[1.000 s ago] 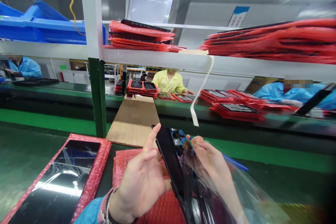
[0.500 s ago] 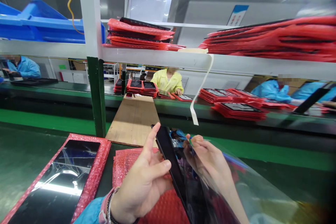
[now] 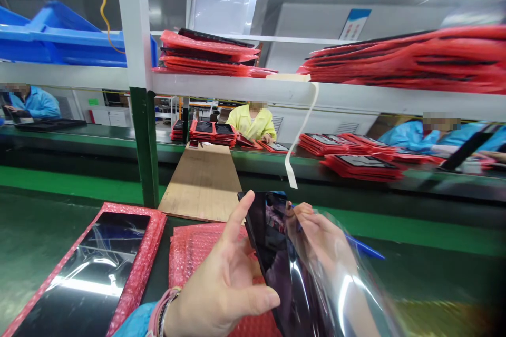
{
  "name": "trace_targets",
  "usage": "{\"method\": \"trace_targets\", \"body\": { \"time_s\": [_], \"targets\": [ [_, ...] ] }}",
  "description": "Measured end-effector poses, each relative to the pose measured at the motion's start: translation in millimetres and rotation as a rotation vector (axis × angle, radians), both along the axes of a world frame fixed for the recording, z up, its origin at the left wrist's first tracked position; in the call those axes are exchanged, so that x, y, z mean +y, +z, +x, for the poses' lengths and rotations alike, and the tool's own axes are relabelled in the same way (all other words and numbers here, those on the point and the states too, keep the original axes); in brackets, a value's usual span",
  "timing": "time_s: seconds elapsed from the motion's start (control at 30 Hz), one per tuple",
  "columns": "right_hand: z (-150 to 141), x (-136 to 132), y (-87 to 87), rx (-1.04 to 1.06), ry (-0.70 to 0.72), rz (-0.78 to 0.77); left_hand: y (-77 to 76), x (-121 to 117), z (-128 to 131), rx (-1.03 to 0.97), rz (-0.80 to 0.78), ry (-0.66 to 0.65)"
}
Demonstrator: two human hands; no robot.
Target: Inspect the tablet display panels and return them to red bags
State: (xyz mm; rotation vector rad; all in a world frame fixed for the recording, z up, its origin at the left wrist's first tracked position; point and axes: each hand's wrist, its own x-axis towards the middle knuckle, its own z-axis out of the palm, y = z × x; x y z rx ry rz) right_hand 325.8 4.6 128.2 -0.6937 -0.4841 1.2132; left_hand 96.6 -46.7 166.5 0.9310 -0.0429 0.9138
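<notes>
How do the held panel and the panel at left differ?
The held panel is tilted up; the left panel lies flat on red bubble wrap. Clear film bulges off the held panel; none visibly bulges off the left panel. Both look dark and glossy.

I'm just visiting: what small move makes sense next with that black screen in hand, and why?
Probably a gentle pull of the clear film away from the black screen with the right hand, while the left hand steadies it. The right hand seems to pinch the film, which bows off the screen, and the left hand is at the screen's edge.
</notes>
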Motion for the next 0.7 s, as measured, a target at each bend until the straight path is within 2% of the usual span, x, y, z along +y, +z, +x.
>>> {"method": "trace_targets", "body": {
  "time_s": [0.2, 0.37, 0.53, 0.7],
  "targets": [
    [6.9, -7.1, 10.3, 0.041, 0.016, -0.030, -7.1, 1.2, -3.7, -0.008, 0.130, -0.074],
    [1.8, -12.8, 15.8, 0.052, 0.000, -0.018, -7.6, 0.7, -6.0, 0.023, 0.134, -0.063],
    [-4.0, -18.3, 15.6, 0.038, -0.021, 0.014, -6.1, -0.8, -3.8, 0.001, 0.055, -0.055],
    [-10.4, -24.1, 15.1, -0.002, -0.107, 0.060, -5.0, -1.5, -2.8, 0.014, -0.166, -0.061]
  ]
}}
